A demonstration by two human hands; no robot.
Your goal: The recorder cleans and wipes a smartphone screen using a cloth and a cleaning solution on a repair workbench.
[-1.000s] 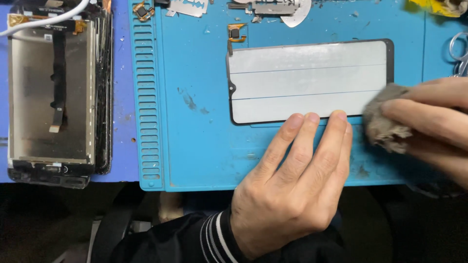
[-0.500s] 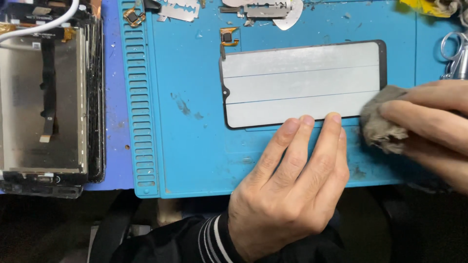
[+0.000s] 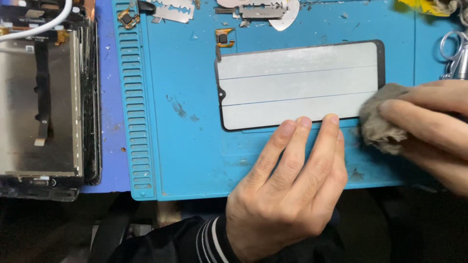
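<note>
The glass phone panel (image 3: 298,85) lies flat on the blue work mat (image 3: 185,151), towards its far right part; the left hand (image 3: 287,195) lies open and flat, holding nothing, its fingertips (image 3: 331,120) pressed at the panel's near edge; the right hand (image 3: 429,126) is closed around a grey wad of cloth (image 3: 382,124), which touches the panel's near right corner. The likeliest trouble looks to be the panel sliding or flexing if the cloth pushes left harder than the fingertips hold; thin glass could crack. Razor blades (image 3: 261,9) lie just beyond the panel's far edge, so a long stroke that way risks a cut or a scratch; the small flex part (image 3: 224,38) at the far left corner could snag. Open mat lies to the left of the panel, up to the ribbed strip (image 3: 137,107); scissors (image 3: 453,53) crowd the right; a stripped phone frame (image 3: 44,102) sits well apart at far left.
</note>
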